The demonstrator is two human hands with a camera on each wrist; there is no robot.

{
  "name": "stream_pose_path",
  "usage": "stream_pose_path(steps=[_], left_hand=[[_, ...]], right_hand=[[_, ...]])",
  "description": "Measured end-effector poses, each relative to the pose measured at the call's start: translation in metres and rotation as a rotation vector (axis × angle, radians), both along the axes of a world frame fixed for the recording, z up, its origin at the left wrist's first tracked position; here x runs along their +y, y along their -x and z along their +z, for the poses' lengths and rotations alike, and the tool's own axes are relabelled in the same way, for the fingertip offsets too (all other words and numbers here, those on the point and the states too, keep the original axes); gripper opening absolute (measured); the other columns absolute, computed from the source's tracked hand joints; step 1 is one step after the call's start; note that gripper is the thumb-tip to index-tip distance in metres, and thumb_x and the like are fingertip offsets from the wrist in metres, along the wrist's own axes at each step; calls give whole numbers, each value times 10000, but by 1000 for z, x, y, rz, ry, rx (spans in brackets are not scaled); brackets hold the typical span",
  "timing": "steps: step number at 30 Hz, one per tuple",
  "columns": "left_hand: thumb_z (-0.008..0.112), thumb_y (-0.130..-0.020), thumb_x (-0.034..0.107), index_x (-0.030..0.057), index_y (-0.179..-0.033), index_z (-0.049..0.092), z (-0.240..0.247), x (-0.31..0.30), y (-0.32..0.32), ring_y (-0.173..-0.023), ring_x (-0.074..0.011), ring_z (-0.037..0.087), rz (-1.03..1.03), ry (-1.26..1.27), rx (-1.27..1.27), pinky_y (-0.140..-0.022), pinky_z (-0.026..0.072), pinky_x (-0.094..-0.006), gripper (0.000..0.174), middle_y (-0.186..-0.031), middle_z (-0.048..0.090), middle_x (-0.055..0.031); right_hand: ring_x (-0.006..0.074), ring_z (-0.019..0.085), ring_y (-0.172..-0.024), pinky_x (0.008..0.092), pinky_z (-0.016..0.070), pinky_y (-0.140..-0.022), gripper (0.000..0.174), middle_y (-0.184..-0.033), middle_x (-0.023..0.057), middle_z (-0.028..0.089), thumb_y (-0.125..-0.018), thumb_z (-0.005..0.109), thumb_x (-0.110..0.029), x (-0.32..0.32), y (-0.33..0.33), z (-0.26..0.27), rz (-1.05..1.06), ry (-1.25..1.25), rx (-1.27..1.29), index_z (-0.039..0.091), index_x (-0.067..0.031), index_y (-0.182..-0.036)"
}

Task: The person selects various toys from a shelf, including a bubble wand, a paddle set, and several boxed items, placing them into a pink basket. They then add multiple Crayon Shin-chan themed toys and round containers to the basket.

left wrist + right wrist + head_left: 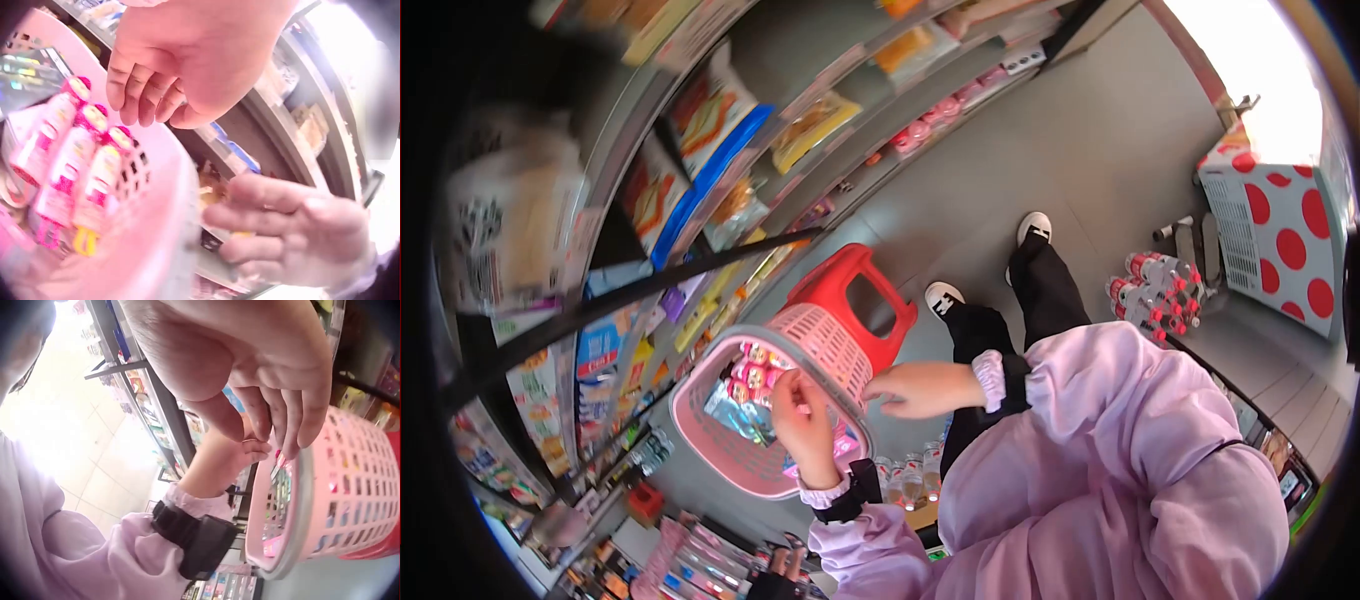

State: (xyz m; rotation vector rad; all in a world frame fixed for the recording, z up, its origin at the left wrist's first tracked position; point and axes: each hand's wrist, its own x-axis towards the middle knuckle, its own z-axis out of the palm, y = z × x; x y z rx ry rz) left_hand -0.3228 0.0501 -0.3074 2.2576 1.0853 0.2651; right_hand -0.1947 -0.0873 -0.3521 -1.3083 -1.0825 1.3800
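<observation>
A pink plastic basket (685,400) with a grey rim stands in front of me. Inside it lie several pink character-topped bottles (59,172), their doll-like heads all at one end, and a shiny bluish package (738,418). Over the basket's opening is my left hand (802,425), its fingers loosely bent and nothing visible in them. My right hand (925,390) is at the near side of the basket, fingertips right by the grey rim (304,506). The left wrist view shows the right hand's fingers extended and blurred.
A red plastic stand (885,335) with an opening shows behind the basket. Stocked shelves (800,110) run along the left. On the right are bottle packs (1155,290) and a red-dotted box (1290,240). More bottles (910,480) stand close to my legs.
</observation>
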Motion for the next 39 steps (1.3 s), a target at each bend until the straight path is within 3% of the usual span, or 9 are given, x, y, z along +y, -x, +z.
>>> stream_pose_path(steps=[2,6,11,15,26,30,35,38,39], left_hand=[[538,-803,83,-15,-961,545,-2,-17,-45,-659,-248,576,-212,10,-71,-590,457,-333,185,-782,580,-137],[552,-789,117,14,-1005,526,-15,-57,-132,-759,-318,574,-577,135,87,-654,458,-389,241,-862,575,-152],[523,-795,119,36,-985,529,-74,-116,-218,-790,-330,571,-737,231,208,-665,459,-399,207,-888,577,-153],[508,-796,117,36,-976,537,-114,-151,-276,-796,-327,575,-738,298,226,-672,464,-402,199,-883,590,-151],[502,-787,147,51,-959,563,-187,-195,-406,-765,-330,584,-809,402,459,-673,466,-405,206,-829,605,-163],[524,-777,129,16,-939,579,-231,-178,-426,-669,-245,589,-774,376,417,-616,461,-341,205,-710,602,-127],[493,-785,115,-4,-952,568,-261,-154,-458,-578,-164,582,-752,422,500,-550,466,-284,219,-723,600,-105],[499,-752,133,22,-901,599,-271,-146,-483,-705,-294,602,-728,366,524,-653,468,-370,212,-752,620,-164],[503,-744,135,27,-896,602,-284,-142,-489,-701,-291,604,-708,379,507,-651,468,-373,211,-744,621,-161]], right_hand=[[306,586,-826,381,462,-712,264,-871,161,602,-739,503,-124,-25,-36,-5,-59,40,-80,561,-18,-973],[307,590,-814,385,459,-714,258,-862,168,603,-745,497,-128,-72,-101,-22,-158,193,-128,580,-20,-964],[328,563,-832,401,449,-731,268,-892,152,591,-741,499,-149,-123,-178,-42,-241,323,-367,582,-28,-965],[327,569,-835,396,455,-739,272,-882,155,601,-738,519,-161,-162,-226,-75,-373,391,-472,578,-33,-970],[311,581,-796,395,471,-711,216,-838,142,585,-709,560,-133,-235,-348,-137,-371,569,-632,570,-33,-901],[318,582,-789,397,478,-692,196,-846,128,589,-712,568,-138,-251,-376,-148,-371,624,-727,573,-35,-879],[334,606,-770,407,494,-658,132,-788,159,618,-688,545,-95,-257,-403,-172,-417,625,-703,598,-31,-790],[337,605,-779,405,493,-663,133,-791,155,621,-685,550,-100,-254,-416,-197,-467,663,-678,608,-38,-788],[340,597,-778,409,485,-668,137,-788,155,614,-692,547,-109,-253,-419,-204,-490,669,-659,596,-35,-796]])
